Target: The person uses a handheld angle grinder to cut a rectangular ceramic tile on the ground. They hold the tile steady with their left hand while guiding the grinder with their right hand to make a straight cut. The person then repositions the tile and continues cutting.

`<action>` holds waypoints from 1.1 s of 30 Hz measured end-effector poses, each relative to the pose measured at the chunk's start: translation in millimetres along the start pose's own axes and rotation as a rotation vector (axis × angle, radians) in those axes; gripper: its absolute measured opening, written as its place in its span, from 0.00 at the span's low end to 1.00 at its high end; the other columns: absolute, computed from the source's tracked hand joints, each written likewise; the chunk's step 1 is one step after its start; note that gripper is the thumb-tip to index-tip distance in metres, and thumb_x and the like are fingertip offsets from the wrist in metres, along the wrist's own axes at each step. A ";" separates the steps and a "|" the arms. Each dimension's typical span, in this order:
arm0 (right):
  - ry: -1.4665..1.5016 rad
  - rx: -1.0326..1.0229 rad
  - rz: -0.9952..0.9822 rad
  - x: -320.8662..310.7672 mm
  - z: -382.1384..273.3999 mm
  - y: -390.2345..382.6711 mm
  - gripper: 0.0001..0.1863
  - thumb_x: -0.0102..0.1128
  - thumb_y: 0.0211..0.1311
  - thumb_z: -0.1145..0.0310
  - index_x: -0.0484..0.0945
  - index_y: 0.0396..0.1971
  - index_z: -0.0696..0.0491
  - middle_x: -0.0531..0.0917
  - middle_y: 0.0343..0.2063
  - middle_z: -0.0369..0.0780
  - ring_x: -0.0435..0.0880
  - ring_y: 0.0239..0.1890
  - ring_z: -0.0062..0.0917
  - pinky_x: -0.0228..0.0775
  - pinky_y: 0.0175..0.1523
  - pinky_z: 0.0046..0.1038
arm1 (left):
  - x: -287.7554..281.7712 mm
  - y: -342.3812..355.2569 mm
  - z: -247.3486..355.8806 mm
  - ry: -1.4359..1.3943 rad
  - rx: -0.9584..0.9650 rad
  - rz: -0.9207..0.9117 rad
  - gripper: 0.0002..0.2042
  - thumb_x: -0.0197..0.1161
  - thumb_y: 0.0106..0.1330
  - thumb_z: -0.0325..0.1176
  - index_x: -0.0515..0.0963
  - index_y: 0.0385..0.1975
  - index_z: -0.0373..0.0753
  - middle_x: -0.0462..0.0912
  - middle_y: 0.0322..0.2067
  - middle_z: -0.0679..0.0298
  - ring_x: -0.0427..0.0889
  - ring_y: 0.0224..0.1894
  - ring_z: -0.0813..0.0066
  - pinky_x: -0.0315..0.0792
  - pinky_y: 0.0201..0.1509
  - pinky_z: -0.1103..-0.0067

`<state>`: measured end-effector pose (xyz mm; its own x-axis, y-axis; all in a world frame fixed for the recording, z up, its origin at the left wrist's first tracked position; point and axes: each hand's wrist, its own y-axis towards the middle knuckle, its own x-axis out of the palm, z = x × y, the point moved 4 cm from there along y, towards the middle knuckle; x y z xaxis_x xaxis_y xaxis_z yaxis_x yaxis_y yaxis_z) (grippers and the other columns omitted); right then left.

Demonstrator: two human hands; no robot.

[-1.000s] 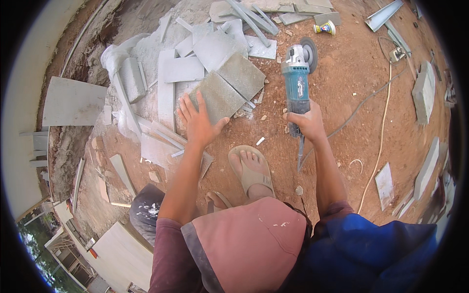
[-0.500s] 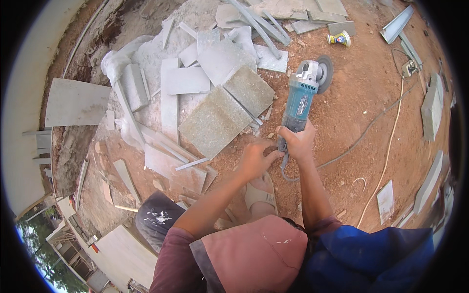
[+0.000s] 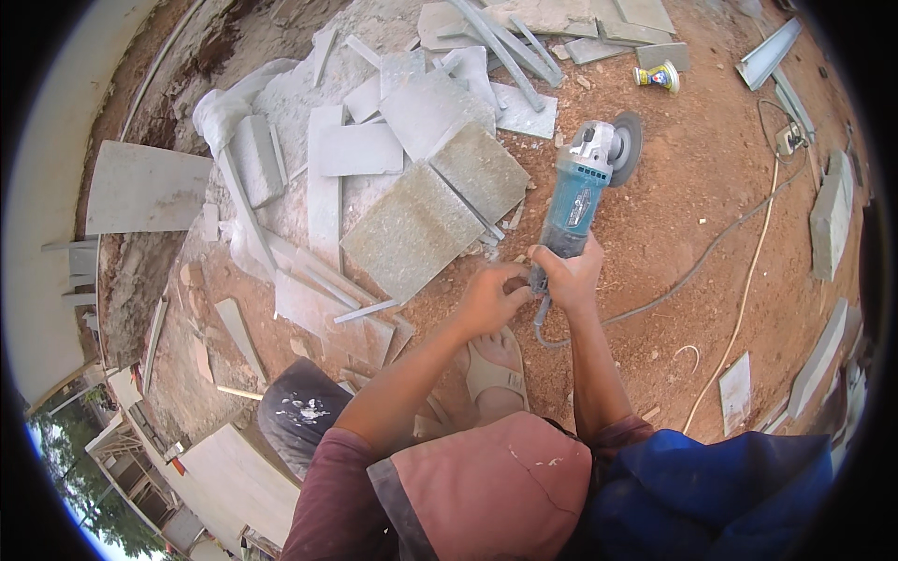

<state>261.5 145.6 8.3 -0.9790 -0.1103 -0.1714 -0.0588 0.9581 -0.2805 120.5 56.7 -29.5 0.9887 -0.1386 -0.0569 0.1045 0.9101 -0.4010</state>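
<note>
A teal and grey angle grinder [image 3: 572,201] is held out in front of me, its silver head pointing away and its round grey disc [image 3: 626,150] on the right side of the head. My right hand [image 3: 571,273] is wrapped round the rear of its body, thumb across the top. Curled in from the left, my left hand [image 3: 489,297] has its thumb and fingers closed at the grinder's tail end, close to where the cord [image 3: 541,327] comes out. Whatever small part lies between those fingertips is hidden.
Cut grey stone slabs [image 3: 412,229] and thin strips lie in a dusty pile ahead and left. A small printed cup [image 3: 657,77] rests on reddish soil. Cables run right to a socket box [image 3: 790,140]. My sandalled foot [image 3: 496,369] is below my hands.
Both hands and the grinder keep nearly the same pose. The view has shifted very slightly, and the grinder's head sits a touch farther right.
</note>
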 end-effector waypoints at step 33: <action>-1.092 0.059 0.208 -47.4 8.3 47.2 0.42 0.82 0.54 0.44 0.74 0.53 0.63 0.85 0.47 0.56 0.87 0.50 0.53 0.80 0.55 0.50 | -124.2 -2.0 25.7 1.153 -0.140 0.389 0.77 0.91 0.33 0.57 0.43 0.86 0.51 0.48 0.80 0.33 0.45 0.83 0.29 0.38 0.84 0.38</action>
<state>306.8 193.8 -4.7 -0.2697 -0.1502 -0.9512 0.1244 0.9741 -0.1891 0.3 82.1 1.9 0.2699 -0.1960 -0.9427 -0.2595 0.9280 -0.2672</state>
